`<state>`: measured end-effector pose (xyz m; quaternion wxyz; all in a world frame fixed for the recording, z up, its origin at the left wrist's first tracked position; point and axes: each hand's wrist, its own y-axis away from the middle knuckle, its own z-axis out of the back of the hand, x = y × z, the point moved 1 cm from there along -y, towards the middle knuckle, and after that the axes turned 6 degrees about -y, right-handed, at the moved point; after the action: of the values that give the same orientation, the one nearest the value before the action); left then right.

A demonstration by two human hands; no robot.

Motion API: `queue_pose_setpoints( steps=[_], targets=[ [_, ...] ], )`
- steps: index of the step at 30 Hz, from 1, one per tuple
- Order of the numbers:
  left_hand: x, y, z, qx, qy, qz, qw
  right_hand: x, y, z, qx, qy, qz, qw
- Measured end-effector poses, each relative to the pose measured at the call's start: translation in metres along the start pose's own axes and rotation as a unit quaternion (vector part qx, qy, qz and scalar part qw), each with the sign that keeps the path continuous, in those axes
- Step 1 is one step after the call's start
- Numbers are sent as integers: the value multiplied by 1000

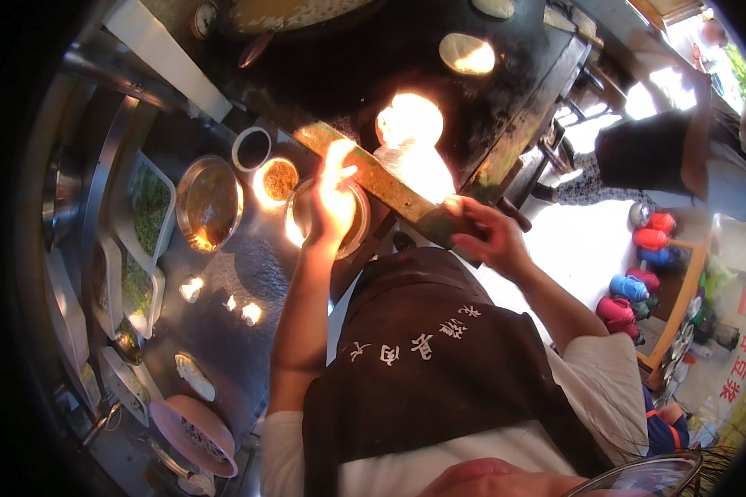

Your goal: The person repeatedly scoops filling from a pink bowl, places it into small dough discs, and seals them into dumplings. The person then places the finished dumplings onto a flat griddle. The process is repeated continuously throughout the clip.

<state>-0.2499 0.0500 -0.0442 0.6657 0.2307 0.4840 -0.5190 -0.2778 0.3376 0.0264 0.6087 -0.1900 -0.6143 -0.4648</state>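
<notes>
My left hand (334,199), in strong glare, is at the worn yellowish front edge (388,183) of a dark flat griddle (348,68); whether its fingers grip anything is unclear. A round metal bowl (362,233) lies partly hidden beneath that hand. Farther right along the same edge is my right hand (488,235), fingers loosely apart, with nothing visible in it. Between the hands, on the griddle side, an overexposed pale mass (410,121) is too bright to identify. One pale flatbread (466,54) lies beyond it, and another (493,7) shows at the top.
Left, a steel counter (236,348) bears a metal bowl of liquid (209,202), a cup of brown seasoning (278,180), trays of chopped greens (149,199), a dough piece (195,376) and a pink bowl (193,435). Right are a person (646,155) and several coloured thermos flasks (628,286).
</notes>
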Motion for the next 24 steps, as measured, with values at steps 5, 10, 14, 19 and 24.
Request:
queue_pose_setpoints(
  steps=[5, 10, 14, 19, 24],
  targets=[
    [-19, -73, -79, 99, -56, -178, 977, -25, 24, 38, -83, 311, 117, 939],
    [-30, -103, -102, 138, 54, 9, 989, -4, -98, -5, -152, 312, 154, 925],
    [-13, -135, -109, -103, 66, -84, 989, 9, -147, -5, -308, 352, 346, 813],
    [1, -106, -110, -240, 90, 99, 961, 41, -163, 6, -233, 220, 91, 943],
    [16, -51, -90, -191, 173, 156, 954, -11, -149, 2, -187, -68, 7, 980]
  ],
)
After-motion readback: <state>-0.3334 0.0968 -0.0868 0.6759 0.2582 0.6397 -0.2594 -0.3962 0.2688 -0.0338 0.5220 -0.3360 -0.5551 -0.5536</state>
